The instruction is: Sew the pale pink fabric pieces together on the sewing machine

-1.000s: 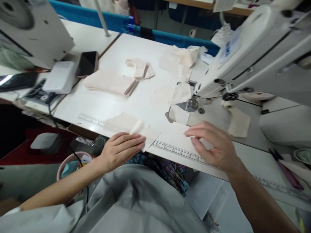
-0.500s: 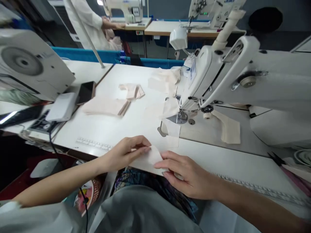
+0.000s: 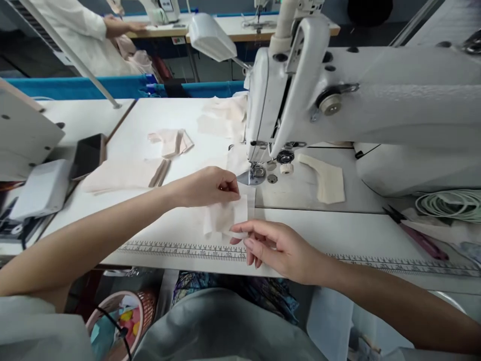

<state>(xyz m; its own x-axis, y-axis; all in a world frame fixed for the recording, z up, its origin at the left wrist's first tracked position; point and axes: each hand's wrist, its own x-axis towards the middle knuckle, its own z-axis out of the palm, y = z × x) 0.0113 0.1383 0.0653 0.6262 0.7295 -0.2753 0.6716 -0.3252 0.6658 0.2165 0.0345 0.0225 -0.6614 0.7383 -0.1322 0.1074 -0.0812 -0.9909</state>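
Note:
A pale fabric piece (image 3: 225, 215) hangs between my hands just in front of the sewing machine's (image 3: 259, 95) needle area. My left hand (image 3: 212, 186) pinches its upper edge, fingers curled and closed, close to the presser foot (image 3: 257, 173). Lower and to the right, my right hand (image 3: 274, 245) grips the bottom corner between thumb and fingers. Another pale piece (image 3: 237, 159) lies at the foot, partly hidden behind the machine head. Beneath the hands, a ruler strip (image 3: 180, 249) runs along the table's front edge.
Left of the machine lie a stack of pale fabric (image 3: 120, 175), smaller folded pieces (image 3: 173, 142) and a phone (image 3: 89, 154). A cream piece (image 3: 326, 180) rests on the machine bed. Purple-handled scissors (image 3: 423, 240) lie at right. Across the partition, a person's sleeve (image 3: 75, 25) shows.
Both hands have carried the fabric piece from the table's front edge up toward the needle, the left hand moving farthest. The camera view has shifted right.

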